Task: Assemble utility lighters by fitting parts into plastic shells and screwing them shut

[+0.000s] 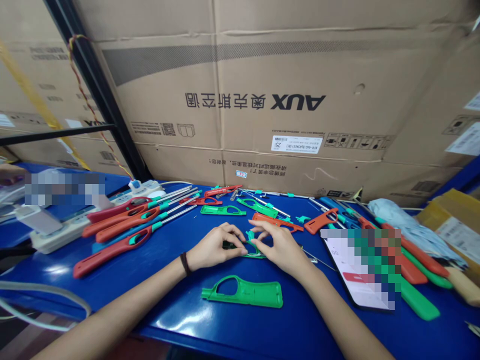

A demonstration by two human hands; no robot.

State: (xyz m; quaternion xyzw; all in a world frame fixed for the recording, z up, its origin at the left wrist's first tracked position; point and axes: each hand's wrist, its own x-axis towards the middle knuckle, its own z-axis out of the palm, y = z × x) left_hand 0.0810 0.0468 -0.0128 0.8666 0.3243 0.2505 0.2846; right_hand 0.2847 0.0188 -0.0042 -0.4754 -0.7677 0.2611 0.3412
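My left hand (215, 246) has its fingertips closed on a green lighter shell half (257, 256) lying on the blue table, largely covered by my fingers. Opposite it, my right hand (280, 246) pinches a small teal trigger piece (250, 235) just above that shell. Nearer to me lies another green shell half (249, 294), hollow side up, with an oval finger opening. Beyond my hands rest a green shell half (225, 210) and an orange one (275, 220). A loose teal part (302, 219) is beside an orange handle piece (321, 221).
Several long-nosed lighters (116, 250) lie at the left by a white power strip (56, 232). To the right are a phone (362, 280), more lighters (420, 300) and a light-blue cloth bundle (408, 225). A large cardboard box (240, 65) stands behind the table.
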